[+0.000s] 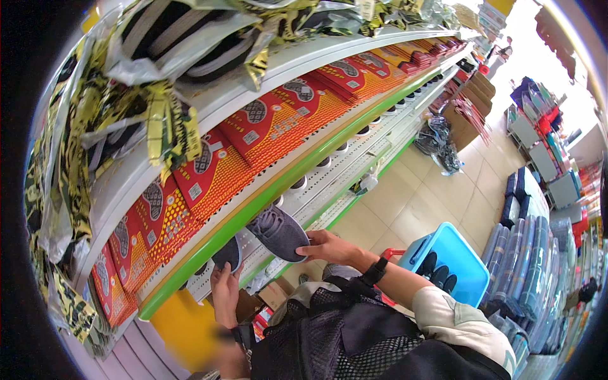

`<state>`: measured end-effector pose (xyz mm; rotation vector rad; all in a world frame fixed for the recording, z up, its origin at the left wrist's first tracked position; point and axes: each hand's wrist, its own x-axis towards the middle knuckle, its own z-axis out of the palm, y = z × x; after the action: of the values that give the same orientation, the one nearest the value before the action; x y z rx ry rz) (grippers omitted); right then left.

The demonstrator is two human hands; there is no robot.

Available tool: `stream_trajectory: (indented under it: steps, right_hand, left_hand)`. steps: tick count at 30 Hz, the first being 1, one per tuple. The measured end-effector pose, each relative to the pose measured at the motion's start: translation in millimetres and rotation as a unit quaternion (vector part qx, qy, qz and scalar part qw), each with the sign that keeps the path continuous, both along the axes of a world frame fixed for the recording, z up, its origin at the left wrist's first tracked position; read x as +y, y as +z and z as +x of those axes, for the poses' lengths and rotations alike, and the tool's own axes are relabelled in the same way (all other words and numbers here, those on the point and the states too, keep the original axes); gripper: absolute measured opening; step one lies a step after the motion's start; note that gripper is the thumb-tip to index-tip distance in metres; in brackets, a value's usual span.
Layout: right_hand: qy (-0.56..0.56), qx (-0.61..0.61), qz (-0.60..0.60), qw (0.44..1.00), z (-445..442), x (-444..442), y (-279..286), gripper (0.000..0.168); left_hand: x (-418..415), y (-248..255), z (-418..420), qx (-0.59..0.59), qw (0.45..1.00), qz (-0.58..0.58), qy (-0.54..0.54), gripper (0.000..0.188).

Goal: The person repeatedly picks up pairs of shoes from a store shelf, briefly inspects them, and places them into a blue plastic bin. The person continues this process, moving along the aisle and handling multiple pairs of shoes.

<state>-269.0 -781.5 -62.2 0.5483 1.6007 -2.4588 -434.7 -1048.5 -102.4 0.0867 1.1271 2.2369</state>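
Observation:
Grey lace-up shoes with pale sole edges are in both hands at the front of a white perforated shelf. My right hand [327,248] grips one shoe [280,232] by its toe, thumb on top; its laces face up and its heel end points to the shelf. Lower and to the left, my left hand [225,285] holds the toe of another grey shoe [227,254], whose rear part is hidden under the green shelf edge [266,204]. Further along that shelf stand several dark shoes [324,162] with white sole edges, toes outward.
Red and orange printed packets [204,161] line the shelf above. Bagged footwear in camouflage wrapping [166,128] hangs over the top shelf. A blue basket [463,266] with dark shoes stands to my right, near wrapped rolls [513,256]. Cardboard boxes [468,111] and black plastic [434,140] lie farther along the tiled aisle.

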Motion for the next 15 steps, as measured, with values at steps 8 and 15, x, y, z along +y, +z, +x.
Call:
stream_trajectory:
  steps: [8,15]
  right_hand:
    - [-0.072,0.008,-0.018,0.997,59.3,37.2,15.6,0.043]
    - [-0.258,0.022,-0.084,0.962,122.2,77.6,0.3,0.041]
  left_hand:
    - [46.8,-6.4,6.8,-0.038,0.995,-0.020,-0.095,0.021]
    - [125.5,4.4,20.9,-0.046,0.967,-0.040,-0.247,0.036]
